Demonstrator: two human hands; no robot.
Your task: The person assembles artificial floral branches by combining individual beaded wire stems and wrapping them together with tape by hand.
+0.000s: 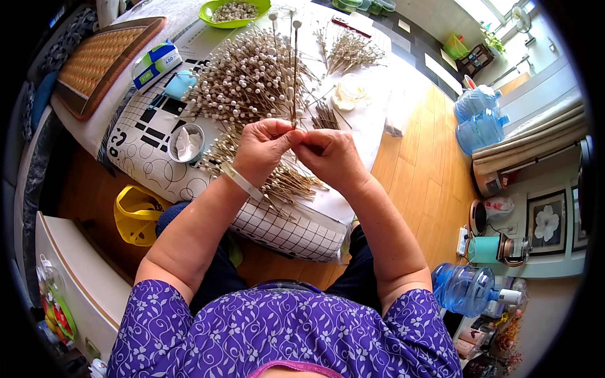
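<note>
My left hand (pixel 266 148) and my right hand (pixel 334 157) meet over the table, both closed in a pinch. Between their fingertips rise thin brown beaded stems (pixel 295 69), upright, with pale round beads at the top. Where the fingers press together, the lower stem ends are mostly hidden. Behind my hands spreads a big heap of similar beaded stems (pixel 246 79). A further bundle of them (pixel 277 183) lies under my wrists. Near my right hand are short brown sticks (pixel 326 117) and a roll of cream-coloured tape or ribbon (pixel 348 92).
A green bowl (pixel 210 19) of loose beads stands at the table's far edge. To the left are a small tub (pixel 172 146) with white material and a tissue pack (pixel 156 65). A smaller stem bunch (pixel 353 51) lies far right. A yellow bag (pixel 129 217) is beside the table.
</note>
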